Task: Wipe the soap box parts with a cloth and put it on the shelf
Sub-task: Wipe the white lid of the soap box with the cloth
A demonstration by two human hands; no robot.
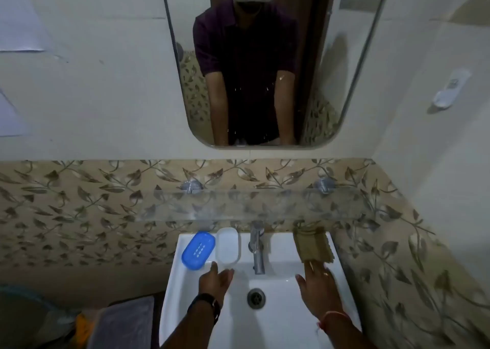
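**Hands over basin; soap box parts on rear ledge**

Two bare forearms enter from the bottom edge and reach forward over a white rectangular ceramic sink (175, 282). Left hand (216, 279): fingers straight and spread, thumb held apart, holding nothing. Its fingertips lie at the near end of the white translucent oval soap box tray (228, 245); whether they touch it cannot be told. A dark band (205, 306) circles this wrist.

Right hand (318, 282): fingers straight and close together, holding nothing, fingertips at the near edge of an olive-brown ribbed cloth (313, 245). A ring (325, 272) shows on one finger and a red thread (331, 318) on the wrist.

Soap box parts: both lie on the sink's rear-left ledge. The blue oval slotted plastic part (198, 250) sits at an angle near the left corner, with the white tray just beside it, towards the tap. The cloth lies on the rear-right ledge, its far end against the wall.

Between tray and cloth stands a chrome pillar tap (256, 248), with the round metal drain (256, 298) below it in the bowl.

A clear glass shelf (252, 205) on two metal brackets spans the leaf-patterned tile band above the sink. Above that hangs a rounded wall mirror (252, 57), reflecting a person in a dark shirt and a white headset. A white wall hook (449, 88) is fixed on the right-hand wall.
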